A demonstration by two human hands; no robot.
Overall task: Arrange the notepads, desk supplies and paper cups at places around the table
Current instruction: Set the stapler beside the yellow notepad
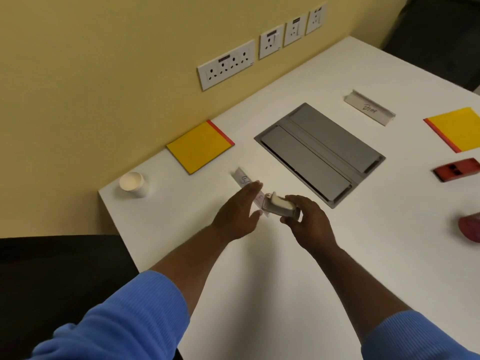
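A small grey and cream desk item [279, 207], perhaps a stapler though its kind cannot be told for sure, is gripped in the closed fingers of the right hand [309, 224] above the white table [285, 294], just in front of the grey cable hatch [320, 154] set into the tabletop. The left hand [237, 213] is held flat with fingers extended and open, touching or just beside the item; nothing is grasped by it. A name card [248, 185] is partly hidden beneath both hands. Left of the hatch a yellow notepad [200, 146] with a red edge is laid, and further left a paper cup [133, 184] is stood upright. Right of the hatch are seen a second name card [370, 107], another yellow notepad [457, 129] and a red stapler [457, 169].
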